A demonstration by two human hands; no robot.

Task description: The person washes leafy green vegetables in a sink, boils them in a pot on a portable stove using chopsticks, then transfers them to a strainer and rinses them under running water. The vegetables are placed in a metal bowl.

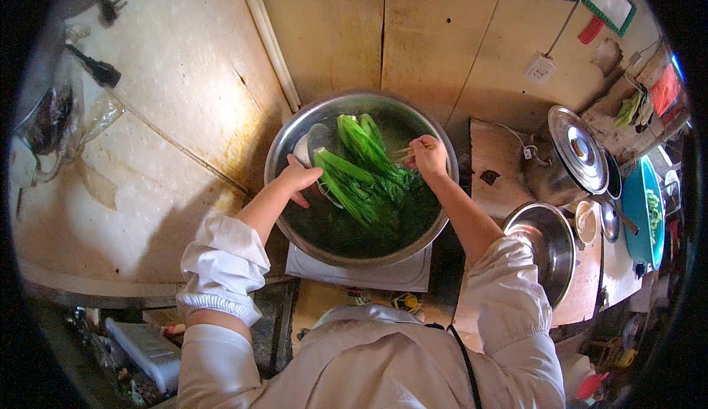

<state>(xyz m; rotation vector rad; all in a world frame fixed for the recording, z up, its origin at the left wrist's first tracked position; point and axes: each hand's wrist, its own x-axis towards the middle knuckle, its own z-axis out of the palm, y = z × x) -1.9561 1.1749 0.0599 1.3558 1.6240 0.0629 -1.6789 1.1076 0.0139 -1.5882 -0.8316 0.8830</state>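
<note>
A large round metal basin holds dark liquid, with bunches of green leafy vegetables lying in it, their pale cut ends towards the back left. At the basin's left side, my left hand grips a strainer with a light mesh part, beside the nearer bunch; the rest of it is partly hidden under hand and leaves. My right hand is closed around thin sticks, apparently chopsticks, whose tips point left over the leaves near the basin's right side.
The basin stands on a white base. To the right are an empty-looking metal bowl, a lidded metal pot, a small bowl and a blue basin with chopped greens. A wall socket is at the upper right; plastic bags lie left.
</note>
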